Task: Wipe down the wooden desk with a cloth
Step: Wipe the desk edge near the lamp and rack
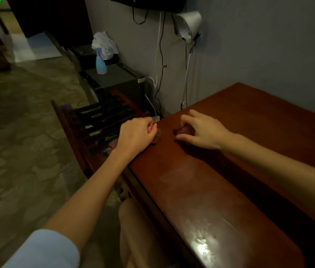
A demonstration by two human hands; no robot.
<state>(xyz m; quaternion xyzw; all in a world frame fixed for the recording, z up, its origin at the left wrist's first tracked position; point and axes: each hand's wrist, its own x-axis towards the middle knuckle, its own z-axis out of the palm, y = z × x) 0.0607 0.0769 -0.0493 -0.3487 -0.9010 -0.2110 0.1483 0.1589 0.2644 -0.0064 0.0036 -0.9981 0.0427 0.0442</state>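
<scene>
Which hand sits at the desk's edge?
The left hand, fingers curled at the reddish-brown wooden desk's edge; the right hand grips dark cloth farther in.

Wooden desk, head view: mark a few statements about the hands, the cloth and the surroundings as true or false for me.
1. The right hand grips a bunched dark reddish cloth on the reddish-brown wooden desk. True.
2. The left hand lies flat and open. False: its fingers are curled at the desk's edge, with cloth showing beside them.
3. The blue plastic spray bottle stands on the desk. False: it stands on a dark cabinet beyond it.
4. The white cone-shaped lamp is up by the grey wall. True.
</scene>
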